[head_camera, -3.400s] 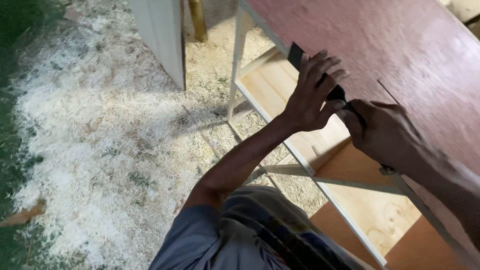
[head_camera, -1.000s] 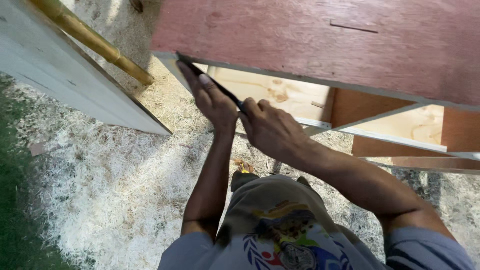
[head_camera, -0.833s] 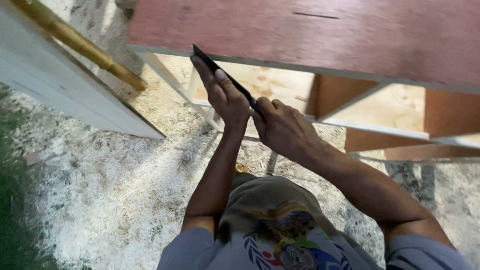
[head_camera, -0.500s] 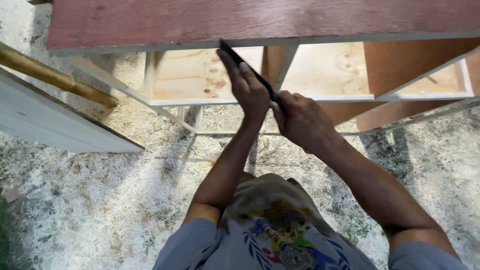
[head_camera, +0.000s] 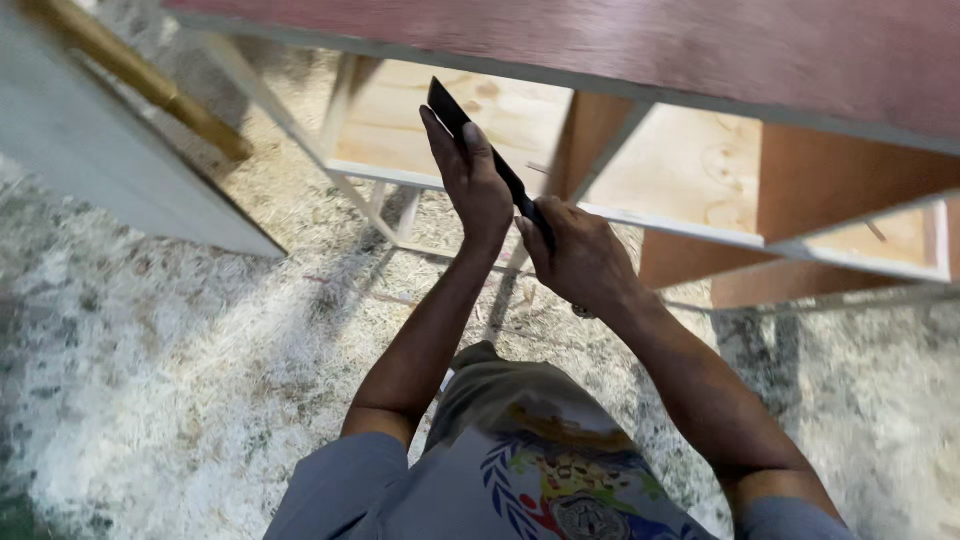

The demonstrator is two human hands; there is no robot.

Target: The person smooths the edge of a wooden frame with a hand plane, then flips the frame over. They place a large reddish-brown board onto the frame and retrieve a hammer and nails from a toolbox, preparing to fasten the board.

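Black flat tool [head_camera: 480, 150], long and narrow like a file or blade, held by both hands just below the front edge of the reddish-brown plywood cabinet top [head_camera: 620, 45]. Left hand [head_camera: 470, 180]: fingers straight and pressed together, flat against the tool's upper end. Right hand [head_camera: 580, 255]: fingers curled closed round the lower end. Tool tilted, tip up-left. Behind: pale plywood shelf compartments [head_camera: 690, 175]. Sawdust-covered floor [head_camera: 170, 380] below.
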